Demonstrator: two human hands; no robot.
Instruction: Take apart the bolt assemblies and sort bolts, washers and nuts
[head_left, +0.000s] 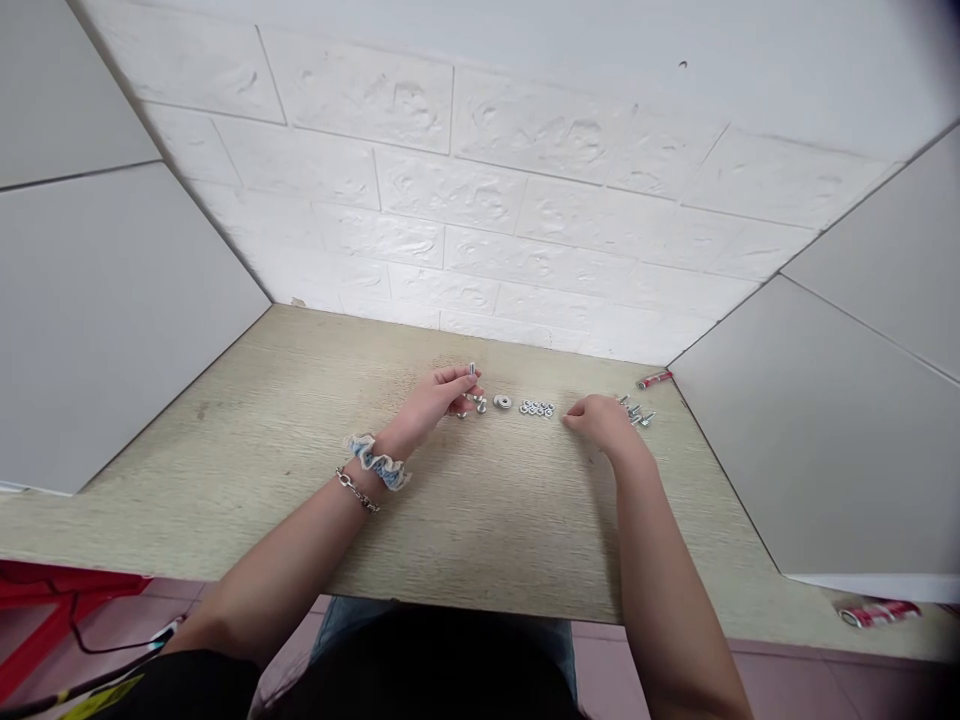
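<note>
Behind the left hand [454, 388], at its wrist, sit a chain bracelet [358, 491] and a scrunchie [378, 463]; if that wrist dipped, the chain might drag on the surface [450, 530]. The left hand itself pinches a small metal bolt [472, 369] upright between thumb and fingers; so slight a grip could let it slip if the fingertips shifted. Just under and beside that hand lie loose metal pieces [481, 405], partly hidden by the fingers, which a lowered knuckle could scatter. A little right of it are the washers [502, 402], then the nuts [537, 408] in close rows, between the two hands; a sideways sweep from either could break the rows. The right hand [592, 420] has thumb and fingers drawn close; I cannot tell whether they hold anything. Just beyond it, partly covered, the screws [641, 416] could be knocked by its outer edge, and the red cylinder [655, 380] could roll if nudged
</note>
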